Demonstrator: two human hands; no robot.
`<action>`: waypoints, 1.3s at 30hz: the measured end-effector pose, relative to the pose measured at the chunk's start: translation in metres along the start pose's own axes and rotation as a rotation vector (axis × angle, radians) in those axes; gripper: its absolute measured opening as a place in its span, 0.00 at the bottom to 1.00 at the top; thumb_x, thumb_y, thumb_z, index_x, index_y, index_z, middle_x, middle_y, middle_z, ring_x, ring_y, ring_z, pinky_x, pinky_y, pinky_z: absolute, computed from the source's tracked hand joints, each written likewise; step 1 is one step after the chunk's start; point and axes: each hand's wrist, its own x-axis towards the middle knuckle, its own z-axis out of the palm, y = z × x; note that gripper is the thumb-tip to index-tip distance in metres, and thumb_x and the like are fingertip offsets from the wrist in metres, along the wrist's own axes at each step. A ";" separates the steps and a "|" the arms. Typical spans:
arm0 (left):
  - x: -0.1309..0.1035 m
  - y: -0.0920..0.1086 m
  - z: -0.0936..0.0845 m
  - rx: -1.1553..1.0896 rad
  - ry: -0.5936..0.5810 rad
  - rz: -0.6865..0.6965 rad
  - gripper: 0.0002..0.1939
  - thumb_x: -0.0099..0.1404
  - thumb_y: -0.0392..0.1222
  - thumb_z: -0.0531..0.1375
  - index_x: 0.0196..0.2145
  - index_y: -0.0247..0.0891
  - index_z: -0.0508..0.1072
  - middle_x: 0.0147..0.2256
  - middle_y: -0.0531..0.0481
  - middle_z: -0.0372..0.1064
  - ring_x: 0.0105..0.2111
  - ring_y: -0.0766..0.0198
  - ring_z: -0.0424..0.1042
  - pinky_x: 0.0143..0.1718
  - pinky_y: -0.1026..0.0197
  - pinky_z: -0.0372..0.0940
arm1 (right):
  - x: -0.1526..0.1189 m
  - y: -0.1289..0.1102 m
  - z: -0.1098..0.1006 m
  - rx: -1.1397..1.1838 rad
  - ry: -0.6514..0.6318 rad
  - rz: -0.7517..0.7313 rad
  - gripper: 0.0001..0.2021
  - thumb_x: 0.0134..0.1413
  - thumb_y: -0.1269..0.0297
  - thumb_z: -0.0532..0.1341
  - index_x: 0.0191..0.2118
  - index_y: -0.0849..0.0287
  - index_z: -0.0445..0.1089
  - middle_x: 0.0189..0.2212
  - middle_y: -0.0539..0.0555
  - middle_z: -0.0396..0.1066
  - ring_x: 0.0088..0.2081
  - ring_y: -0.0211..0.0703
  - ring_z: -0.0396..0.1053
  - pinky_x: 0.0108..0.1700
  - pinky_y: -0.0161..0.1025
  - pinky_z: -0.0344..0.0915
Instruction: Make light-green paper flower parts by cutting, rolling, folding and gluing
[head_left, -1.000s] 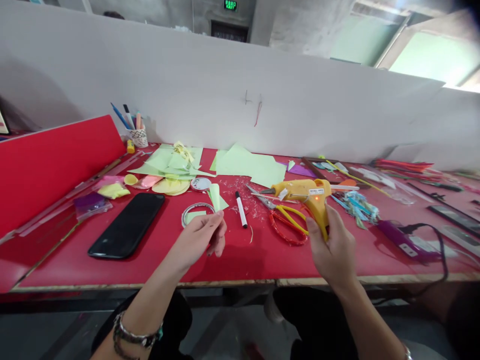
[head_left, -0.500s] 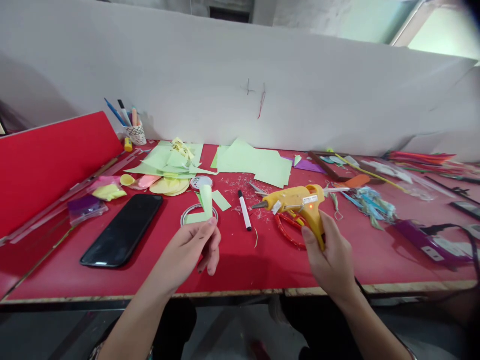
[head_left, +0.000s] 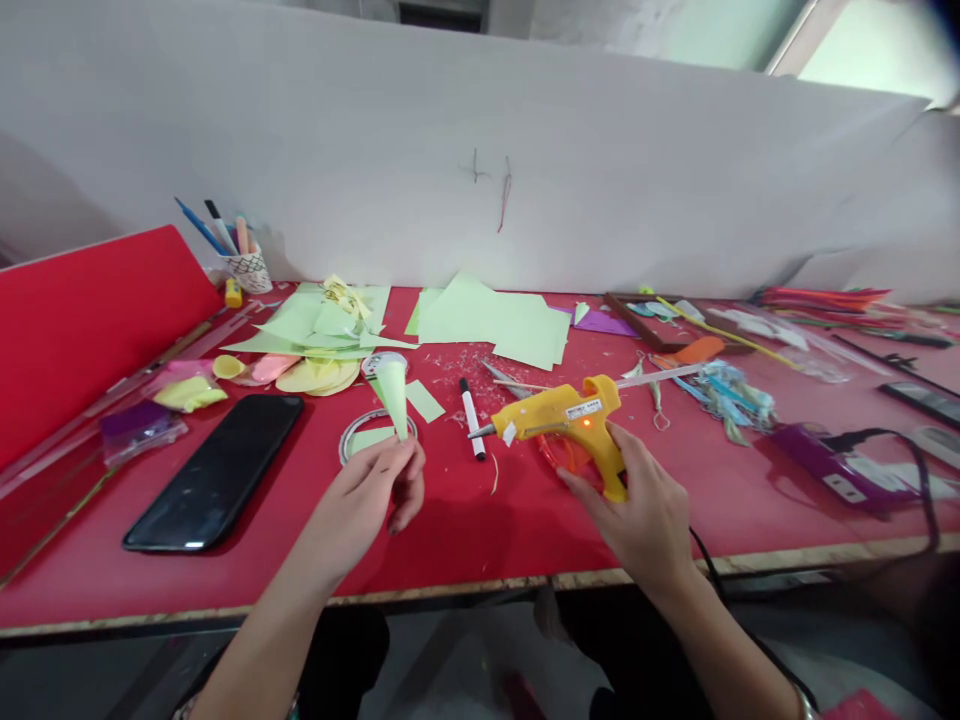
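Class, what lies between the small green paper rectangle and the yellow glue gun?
In the head view, a marker, its lower part overlapped by the gun's nozzle.

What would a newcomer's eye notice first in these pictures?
The yellow glue gun, with its small glowing light, would likely stand out first, held in the right hand above the red table. The left hand holds a pale green paper cone. A large black phone lies farther left.

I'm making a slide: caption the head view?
Left hand holds a paper cone, right hand a glue gun, over a red table.
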 end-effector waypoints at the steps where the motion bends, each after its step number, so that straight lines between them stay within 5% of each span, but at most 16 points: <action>1: 0.000 0.001 0.000 0.001 0.005 -0.013 0.17 0.66 0.45 0.43 0.21 0.38 0.55 0.12 0.60 0.54 0.15 0.72 0.53 0.22 0.68 0.53 | 0.000 0.001 -0.001 0.001 -0.003 -0.007 0.25 0.52 0.46 0.51 0.46 0.63 0.60 0.34 0.62 0.72 0.33 0.49 0.72 0.25 0.37 0.66; 13: 0.005 -0.004 0.002 0.013 -0.014 -0.046 0.16 0.65 0.45 0.44 0.21 0.37 0.57 0.13 0.59 0.57 0.14 0.73 0.57 0.20 0.69 0.54 | -0.003 0.003 0.001 0.047 -0.063 0.004 0.17 0.57 0.62 0.49 0.50 0.61 0.58 0.38 0.62 0.72 0.34 0.49 0.72 0.26 0.38 0.67; 23: 0.008 -0.010 0.006 0.062 0.002 -0.104 0.18 0.63 0.50 0.45 0.21 0.37 0.60 0.12 0.57 0.58 0.15 0.71 0.57 0.19 0.68 0.52 | -0.003 -0.002 -0.002 0.079 0.061 0.039 0.23 0.49 0.52 0.56 0.48 0.61 0.57 0.36 0.61 0.71 0.34 0.47 0.70 0.28 0.38 0.67; 28: 0.008 -0.008 0.003 0.180 0.057 -0.062 0.19 0.63 0.50 0.44 0.19 0.38 0.58 0.11 0.59 0.53 0.15 0.71 0.54 0.21 0.67 0.52 | -0.004 -0.001 -0.001 0.060 0.087 0.060 0.19 0.51 0.57 0.55 0.48 0.61 0.57 0.36 0.61 0.70 0.34 0.47 0.71 0.28 0.38 0.67; 34: 0.008 -0.010 -0.001 0.249 0.047 -0.030 0.19 0.64 0.50 0.44 0.19 0.39 0.57 0.11 0.59 0.53 0.16 0.70 0.55 0.22 0.66 0.53 | -0.006 -0.001 0.003 0.070 0.079 0.131 0.09 0.52 0.59 0.52 0.30 0.60 0.62 0.17 0.53 0.65 0.18 0.44 0.65 0.18 0.37 0.59; 39: 0.008 -0.009 0.000 0.216 0.029 -0.029 0.19 0.63 0.50 0.44 0.19 0.39 0.57 0.12 0.59 0.54 0.15 0.70 0.55 0.21 0.66 0.53 | 0.000 -0.010 -0.001 0.305 -0.039 0.339 0.10 0.46 0.57 0.58 0.25 0.58 0.60 0.15 0.48 0.64 0.17 0.38 0.65 0.18 0.33 0.61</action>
